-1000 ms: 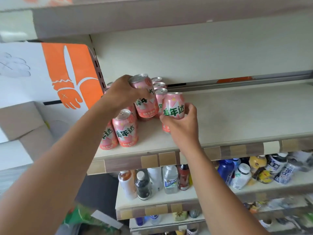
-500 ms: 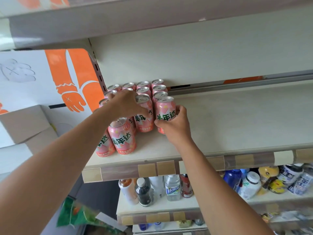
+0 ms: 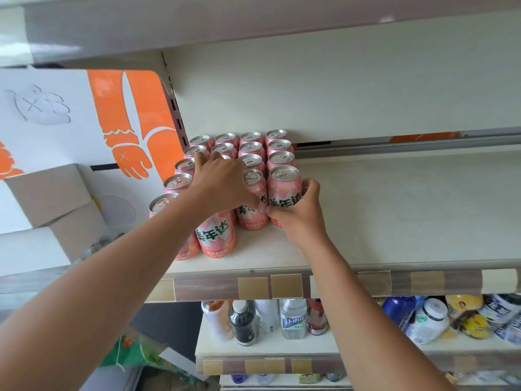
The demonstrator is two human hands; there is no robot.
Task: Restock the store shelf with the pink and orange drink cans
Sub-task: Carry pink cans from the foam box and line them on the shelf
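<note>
Pink drink cans (image 3: 251,148) stand in several rows at the left end of the cream shelf (image 3: 394,210). My right hand (image 3: 300,215) grips the front can (image 3: 283,187) of the rightmost row, which stands on the shelf. My left hand (image 3: 222,184) lies over the cans beside it, fingers stretched toward the tops of the back cans, thumb against the neighbouring can (image 3: 251,218). My left forearm hides part of two more cans (image 3: 217,239) that stand nearer the shelf edge.
To the right of the cans the shelf is bare up to its back wall. Another shelf board (image 3: 197,26) hangs overhead. Bottles (image 3: 293,318) fill the lower shelf. Cardboard boxes (image 3: 50,196) and an orange-and-white sign (image 3: 127,114) stand at the left, a green bag (image 3: 135,352) below.
Both hands have lowered their cans onto the shelf and pushed them back against the rows. The left hand's fingers have spread out over the can tops.
</note>
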